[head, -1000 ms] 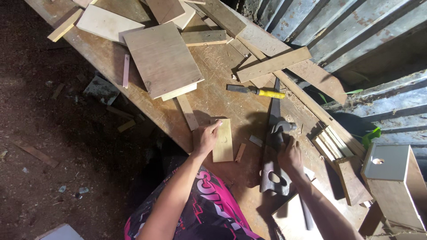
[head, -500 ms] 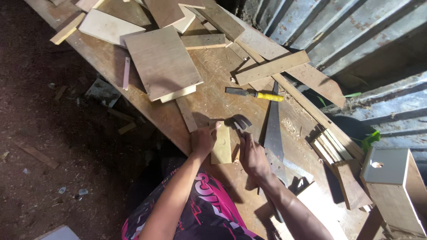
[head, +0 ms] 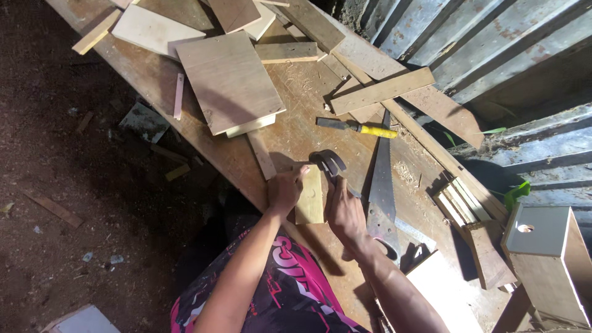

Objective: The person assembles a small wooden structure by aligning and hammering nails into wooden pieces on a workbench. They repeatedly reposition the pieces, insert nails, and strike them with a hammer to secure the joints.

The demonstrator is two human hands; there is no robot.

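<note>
A small pale wood piece (head: 310, 196) lies near the front edge of the long wooden workbench (head: 203, 142). My left hand (head: 284, 189) presses on its left side and holds it down. My right hand (head: 345, 213) grips the handle of a claw hammer (head: 328, 163), whose dark metal head hovers just past the far end of the wood piece. A narrow wood strip (head: 261, 154) lies just left of my left hand.
A hand saw (head: 383, 185) lies right of my right hand, a yellow-handled chisel (head: 357, 127) beyond it. A large plywood board (head: 229, 81), planks and offcuts cover the far bench. A small wooden box with a round hole (head: 542, 259) stands at right. Corrugated metal wall behind.
My right hand left the saw area at right, picked up the hammer and brought it over to the small wood piece. My left hand stayed on the piece.
</note>
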